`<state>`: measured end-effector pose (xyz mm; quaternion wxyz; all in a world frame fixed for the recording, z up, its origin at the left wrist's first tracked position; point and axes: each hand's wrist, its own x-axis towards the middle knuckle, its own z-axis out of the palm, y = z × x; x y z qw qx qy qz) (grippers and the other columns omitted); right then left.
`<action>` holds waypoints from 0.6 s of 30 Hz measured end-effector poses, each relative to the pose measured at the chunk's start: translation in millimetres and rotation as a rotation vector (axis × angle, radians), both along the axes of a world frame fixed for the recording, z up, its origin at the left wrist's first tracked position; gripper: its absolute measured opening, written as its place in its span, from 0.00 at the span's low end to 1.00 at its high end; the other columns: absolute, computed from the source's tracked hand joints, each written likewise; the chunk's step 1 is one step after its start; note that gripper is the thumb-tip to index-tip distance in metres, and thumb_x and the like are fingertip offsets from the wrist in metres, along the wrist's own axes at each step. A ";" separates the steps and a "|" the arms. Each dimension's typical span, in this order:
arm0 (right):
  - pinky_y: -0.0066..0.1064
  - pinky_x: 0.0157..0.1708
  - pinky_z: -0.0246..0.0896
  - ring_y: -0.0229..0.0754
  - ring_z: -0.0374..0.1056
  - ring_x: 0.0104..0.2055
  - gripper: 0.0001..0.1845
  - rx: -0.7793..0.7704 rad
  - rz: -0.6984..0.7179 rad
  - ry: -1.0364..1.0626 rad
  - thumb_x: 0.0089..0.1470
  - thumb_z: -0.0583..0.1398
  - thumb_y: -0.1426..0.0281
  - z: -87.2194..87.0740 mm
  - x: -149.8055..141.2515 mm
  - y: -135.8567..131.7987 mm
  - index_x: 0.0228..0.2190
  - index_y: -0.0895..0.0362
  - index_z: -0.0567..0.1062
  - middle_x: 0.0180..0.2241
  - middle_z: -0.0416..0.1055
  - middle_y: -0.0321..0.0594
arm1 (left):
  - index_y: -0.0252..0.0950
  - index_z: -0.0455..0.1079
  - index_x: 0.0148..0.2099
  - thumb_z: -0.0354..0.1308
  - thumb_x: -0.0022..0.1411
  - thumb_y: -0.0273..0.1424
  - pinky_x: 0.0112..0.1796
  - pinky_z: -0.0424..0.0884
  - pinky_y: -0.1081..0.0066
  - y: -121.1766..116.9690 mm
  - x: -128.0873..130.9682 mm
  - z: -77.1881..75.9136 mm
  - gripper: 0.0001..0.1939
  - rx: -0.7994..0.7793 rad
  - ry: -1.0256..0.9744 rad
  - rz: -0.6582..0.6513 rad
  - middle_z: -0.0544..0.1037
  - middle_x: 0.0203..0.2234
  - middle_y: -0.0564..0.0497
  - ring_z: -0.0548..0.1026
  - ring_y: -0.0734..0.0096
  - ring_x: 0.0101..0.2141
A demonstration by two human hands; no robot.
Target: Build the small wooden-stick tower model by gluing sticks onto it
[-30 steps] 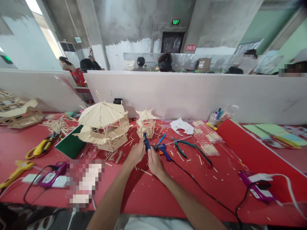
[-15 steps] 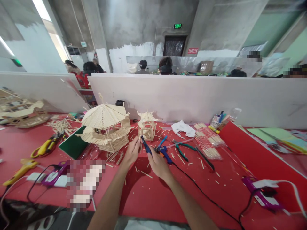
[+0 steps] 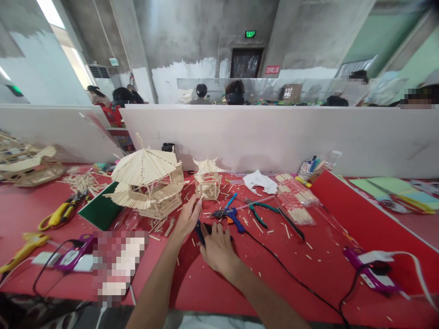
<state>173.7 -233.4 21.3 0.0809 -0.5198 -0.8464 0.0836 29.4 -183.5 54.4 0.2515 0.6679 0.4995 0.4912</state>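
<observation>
The left hand [image 3: 188, 215] held a thin pale stick [image 3: 202, 197] between thumb and fingertips, which were brought together with only the stick between them. The right hand [image 3: 220, 249], at 4 o'clock from the left, lay palm down over a blue-and-black hand tool [image 3: 199, 232] at the red table [image 3: 274, 278]. Its fingers were parted and bent; whether they had a firm grip could not be told.

A small stick pavilion [image 3: 208, 179] stood upright at 1 o'clock from the left hand, just beyond the fingertips. A blue glue gun [image 3: 233, 219] lay at 1 o'clock from the right hand.

Handling, as judged: the stick was light, stiff and easily snapped, best pinched near one end. The tool was rigid and heavier, best taken by its handle. The pavilion was light and fragile, best supported at its base frame, clear of the roof tips.
</observation>
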 end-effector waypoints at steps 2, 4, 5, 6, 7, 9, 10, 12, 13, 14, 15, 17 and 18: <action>0.64 0.57 0.50 0.69 0.57 0.62 0.37 0.023 -0.002 -0.001 0.60 0.60 0.56 -4.1 -2.5 -3.5 0.64 0.61 0.63 0.59 0.64 0.68 | 0.37 0.71 0.44 0.46 0.73 0.39 0.34 0.66 0.72 4.5 -0.8 -2.1 0.16 0.043 0.087 0.003 0.72 0.28 0.53 0.69 0.72 0.29; 0.63 0.56 0.52 0.68 0.59 0.60 0.37 0.070 0.016 0.025 0.59 0.61 0.51 -3.2 -2.5 -2.7 0.62 0.61 0.67 0.58 0.65 0.66 | 0.37 0.73 0.42 0.48 0.72 0.38 0.41 0.68 0.69 10.5 -2.8 -6.8 0.15 0.089 0.157 0.000 0.77 0.34 0.49 0.74 0.68 0.36; 0.61 0.55 0.55 0.67 0.61 0.59 0.35 0.098 0.036 0.048 0.59 0.61 0.51 -0.5 -0.9 0.1 0.59 0.60 0.69 0.56 0.67 0.64 | 0.37 0.74 0.42 0.49 0.72 0.38 0.43 0.69 0.68 13.8 -4.3 -9.8 0.15 0.108 0.181 -0.006 0.78 0.36 0.48 0.75 0.66 0.38; 0.58 0.54 0.58 0.64 0.64 0.56 0.31 0.126 0.053 0.081 0.60 0.61 0.52 3.2 1.9 4.8 0.57 0.58 0.72 0.54 0.70 0.61 | 0.37 0.75 0.43 0.49 0.72 0.37 0.44 0.70 0.68 17.0 -6.1 -13.1 0.15 0.117 0.204 -0.021 0.78 0.37 0.47 0.75 0.66 0.39; 0.55 0.52 0.61 0.62 0.66 0.54 0.26 0.155 0.068 0.124 0.61 0.61 0.55 7.6 6.0 11.1 0.54 0.57 0.73 0.51 0.72 0.57 | 0.37 0.76 0.43 0.50 0.71 0.37 0.44 0.70 0.68 19.8 -7.9 -16.1 0.14 0.119 0.218 -0.038 0.79 0.38 0.46 0.76 0.66 0.39; 0.47 0.49 0.65 0.56 0.69 0.49 0.18 0.204 0.042 0.248 0.63 0.59 0.61 15.7 17.1 27.3 0.50 0.57 0.75 0.46 0.74 0.52 | 0.38 0.78 0.44 0.52 0.71 0.37 0.42 0.71 0.68 23.8 -11.1 -20.7 0.14 0.110 0.229 -0.090 0.80 0.36 0.47 0.77 0.66 0.37; 0.44 0.49 0.65 0.54 0.70 0.49 0.17 0.240 0.024 0.328 0.65 0.58 0.63 18.5 23.5 36.1 0.52 0.58 0.73 0.46 0.75 0.51 | 0.38 0.78 0.44 0.53 0.70 0.37 0.42 0.72 0.68 24.8 -12.0 -21.8 0.14 0.100 0.226 -0.122 0.81 0.35 0.47 0.77 0.67 0.36; 0.40 0.50 0.64 0.51 0.70 0.51 0.17 0.306 0.022 0.456 0.66 0.56 0.66 20.7 35.6 52.5 0.54 0.56 0.72 0.48 0.75 0.49 | 0.38 0.80 0.44 0.56 0.68 0.37 0.40 0.73 0.68 25.2 -11.9 -21.7 0.13 0.070 0.211 -0.186 0.82 0.34 0.47 0.79 0.66 0.35; 0.38 0.50 0.64 0.49 0.71 0.50 0.14 0.309 0.042 0.491 0.66 0.56 0.68 20.4 40.7 59.1 0.52 0.55 0.73 0.47 0.76 0.48 | 0.38 0.80 0.44 0.57 0.68 0.38 0.40 0.73 0.69 24.9 -11.0 -20.8 0.13 0.049 0.202 -0.215 0.83 0.34 0.47 0.79 0.66 0.35; 0.36 0.48 0.65 0.48 0.72 0.47 0.12 0.295 0.058 0.510 0.66 0.56 0.69 19.7 44.9 64.4 0.48 0.54 0.75 0.44 0.77 0.45 | 0.38 0.81 0.44 0.57 0.68 0.38 0.40 0.74 0.69 24.5 -9.7 -19.5 0.13 0.027 0.196 -0.239 0.84 0.34 0.46 0.80 0.66 0.34; 0.34 0.46 0.65 0.46 0.73 0.45 0.10 0.275 0.068 0.520 0.66 0.56 0.69 19.1 48.1 68.4 0.44 0.54 0.77 0.41 0.78 0.44 | 0.38 0.81 0.44 0.57 0.67 0.39 0.39 0.74 0.69 24.2 -8.2 -18.1 0.14 0.007 0.192 -0.258 0.84 0.34 0.46 0.80 0.66 0.34; 0.32 0.41 0.64 0.45 0.75 0.40 0.08 0.224 0.073 0.532 0.65 0.58 0.70 19.7 52.6 73.7 0.38 0.53 0.79 0.36 0.80 0.41 | 0.37 0.81 0.44 0.58 0.67 0.39 0.39 0.74 0.70 24.5 -5.7 -15.3 0.14 -0.018 0.188 -0.275 0.84 0.34 0.46 0.80 0.66 0.33; 0.31 0.40 0.64 0.45 0.75 0.39 0.08 0.200 0.069 0.548 0.65 0.59 0.70 21.5 54.2 75.7 0.37 0.53 0.79 0.35 0.80 0.40 | 0.37 0.81 0.44 0.58 0.67 0.39 0.38 0.74 0.70 25.4 -4.9 -13.9 0.14 -0.019 0.188 -0.272 0.84 0.34 0.46 0.80 0.66 0.33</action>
